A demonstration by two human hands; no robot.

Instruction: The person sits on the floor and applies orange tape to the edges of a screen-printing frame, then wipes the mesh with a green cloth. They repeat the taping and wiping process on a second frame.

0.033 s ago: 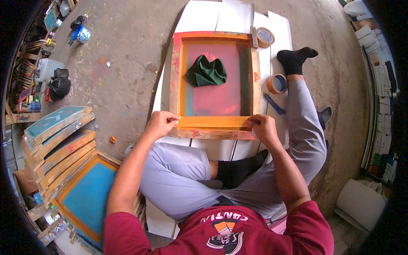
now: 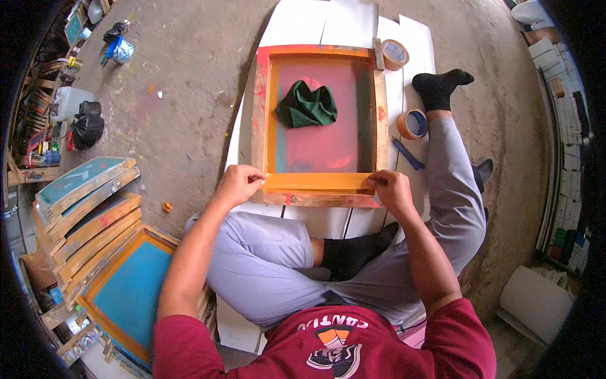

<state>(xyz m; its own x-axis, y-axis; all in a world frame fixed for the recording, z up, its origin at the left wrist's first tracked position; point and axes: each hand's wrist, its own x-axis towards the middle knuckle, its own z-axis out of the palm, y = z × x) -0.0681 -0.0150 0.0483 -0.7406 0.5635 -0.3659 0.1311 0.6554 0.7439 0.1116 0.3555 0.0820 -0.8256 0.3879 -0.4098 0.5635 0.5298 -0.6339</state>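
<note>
A strip of orange-tan tape (image 2: pixel 315 182) stretches across the near end of a wooden screen-printing frame (image 2: pixel 258 117). My left hand (image 2: pixel 241 184) pinches the strip's left end at the frame's near left corner. At the opposite corner, my right hand (image 2: pixel 391 190) grips the other end between thumb and fingers. The frame's mesh (image 2: pixel 334 148) looks pinkish in the middle, with a dark band along its right side. A crumpled dark green cloth (image 2: pixel 307 107) lies on it. Whether the strip touches the mesh all along, I cannot tell.
Beneath the frame are white boards (image 2: pixel 416 44). Two tape rolls (image 2: pixel 395 55) and a blue tool (image 2: pixel 408 154) lie right of it, near my outstretched leg (image 2: pixel 451 177). Several stacked screen frames (image 2: pixel 95 218) stand at left. A blue-and-white bucket (image 2: pixel 122 52) sits farther off.
</note>
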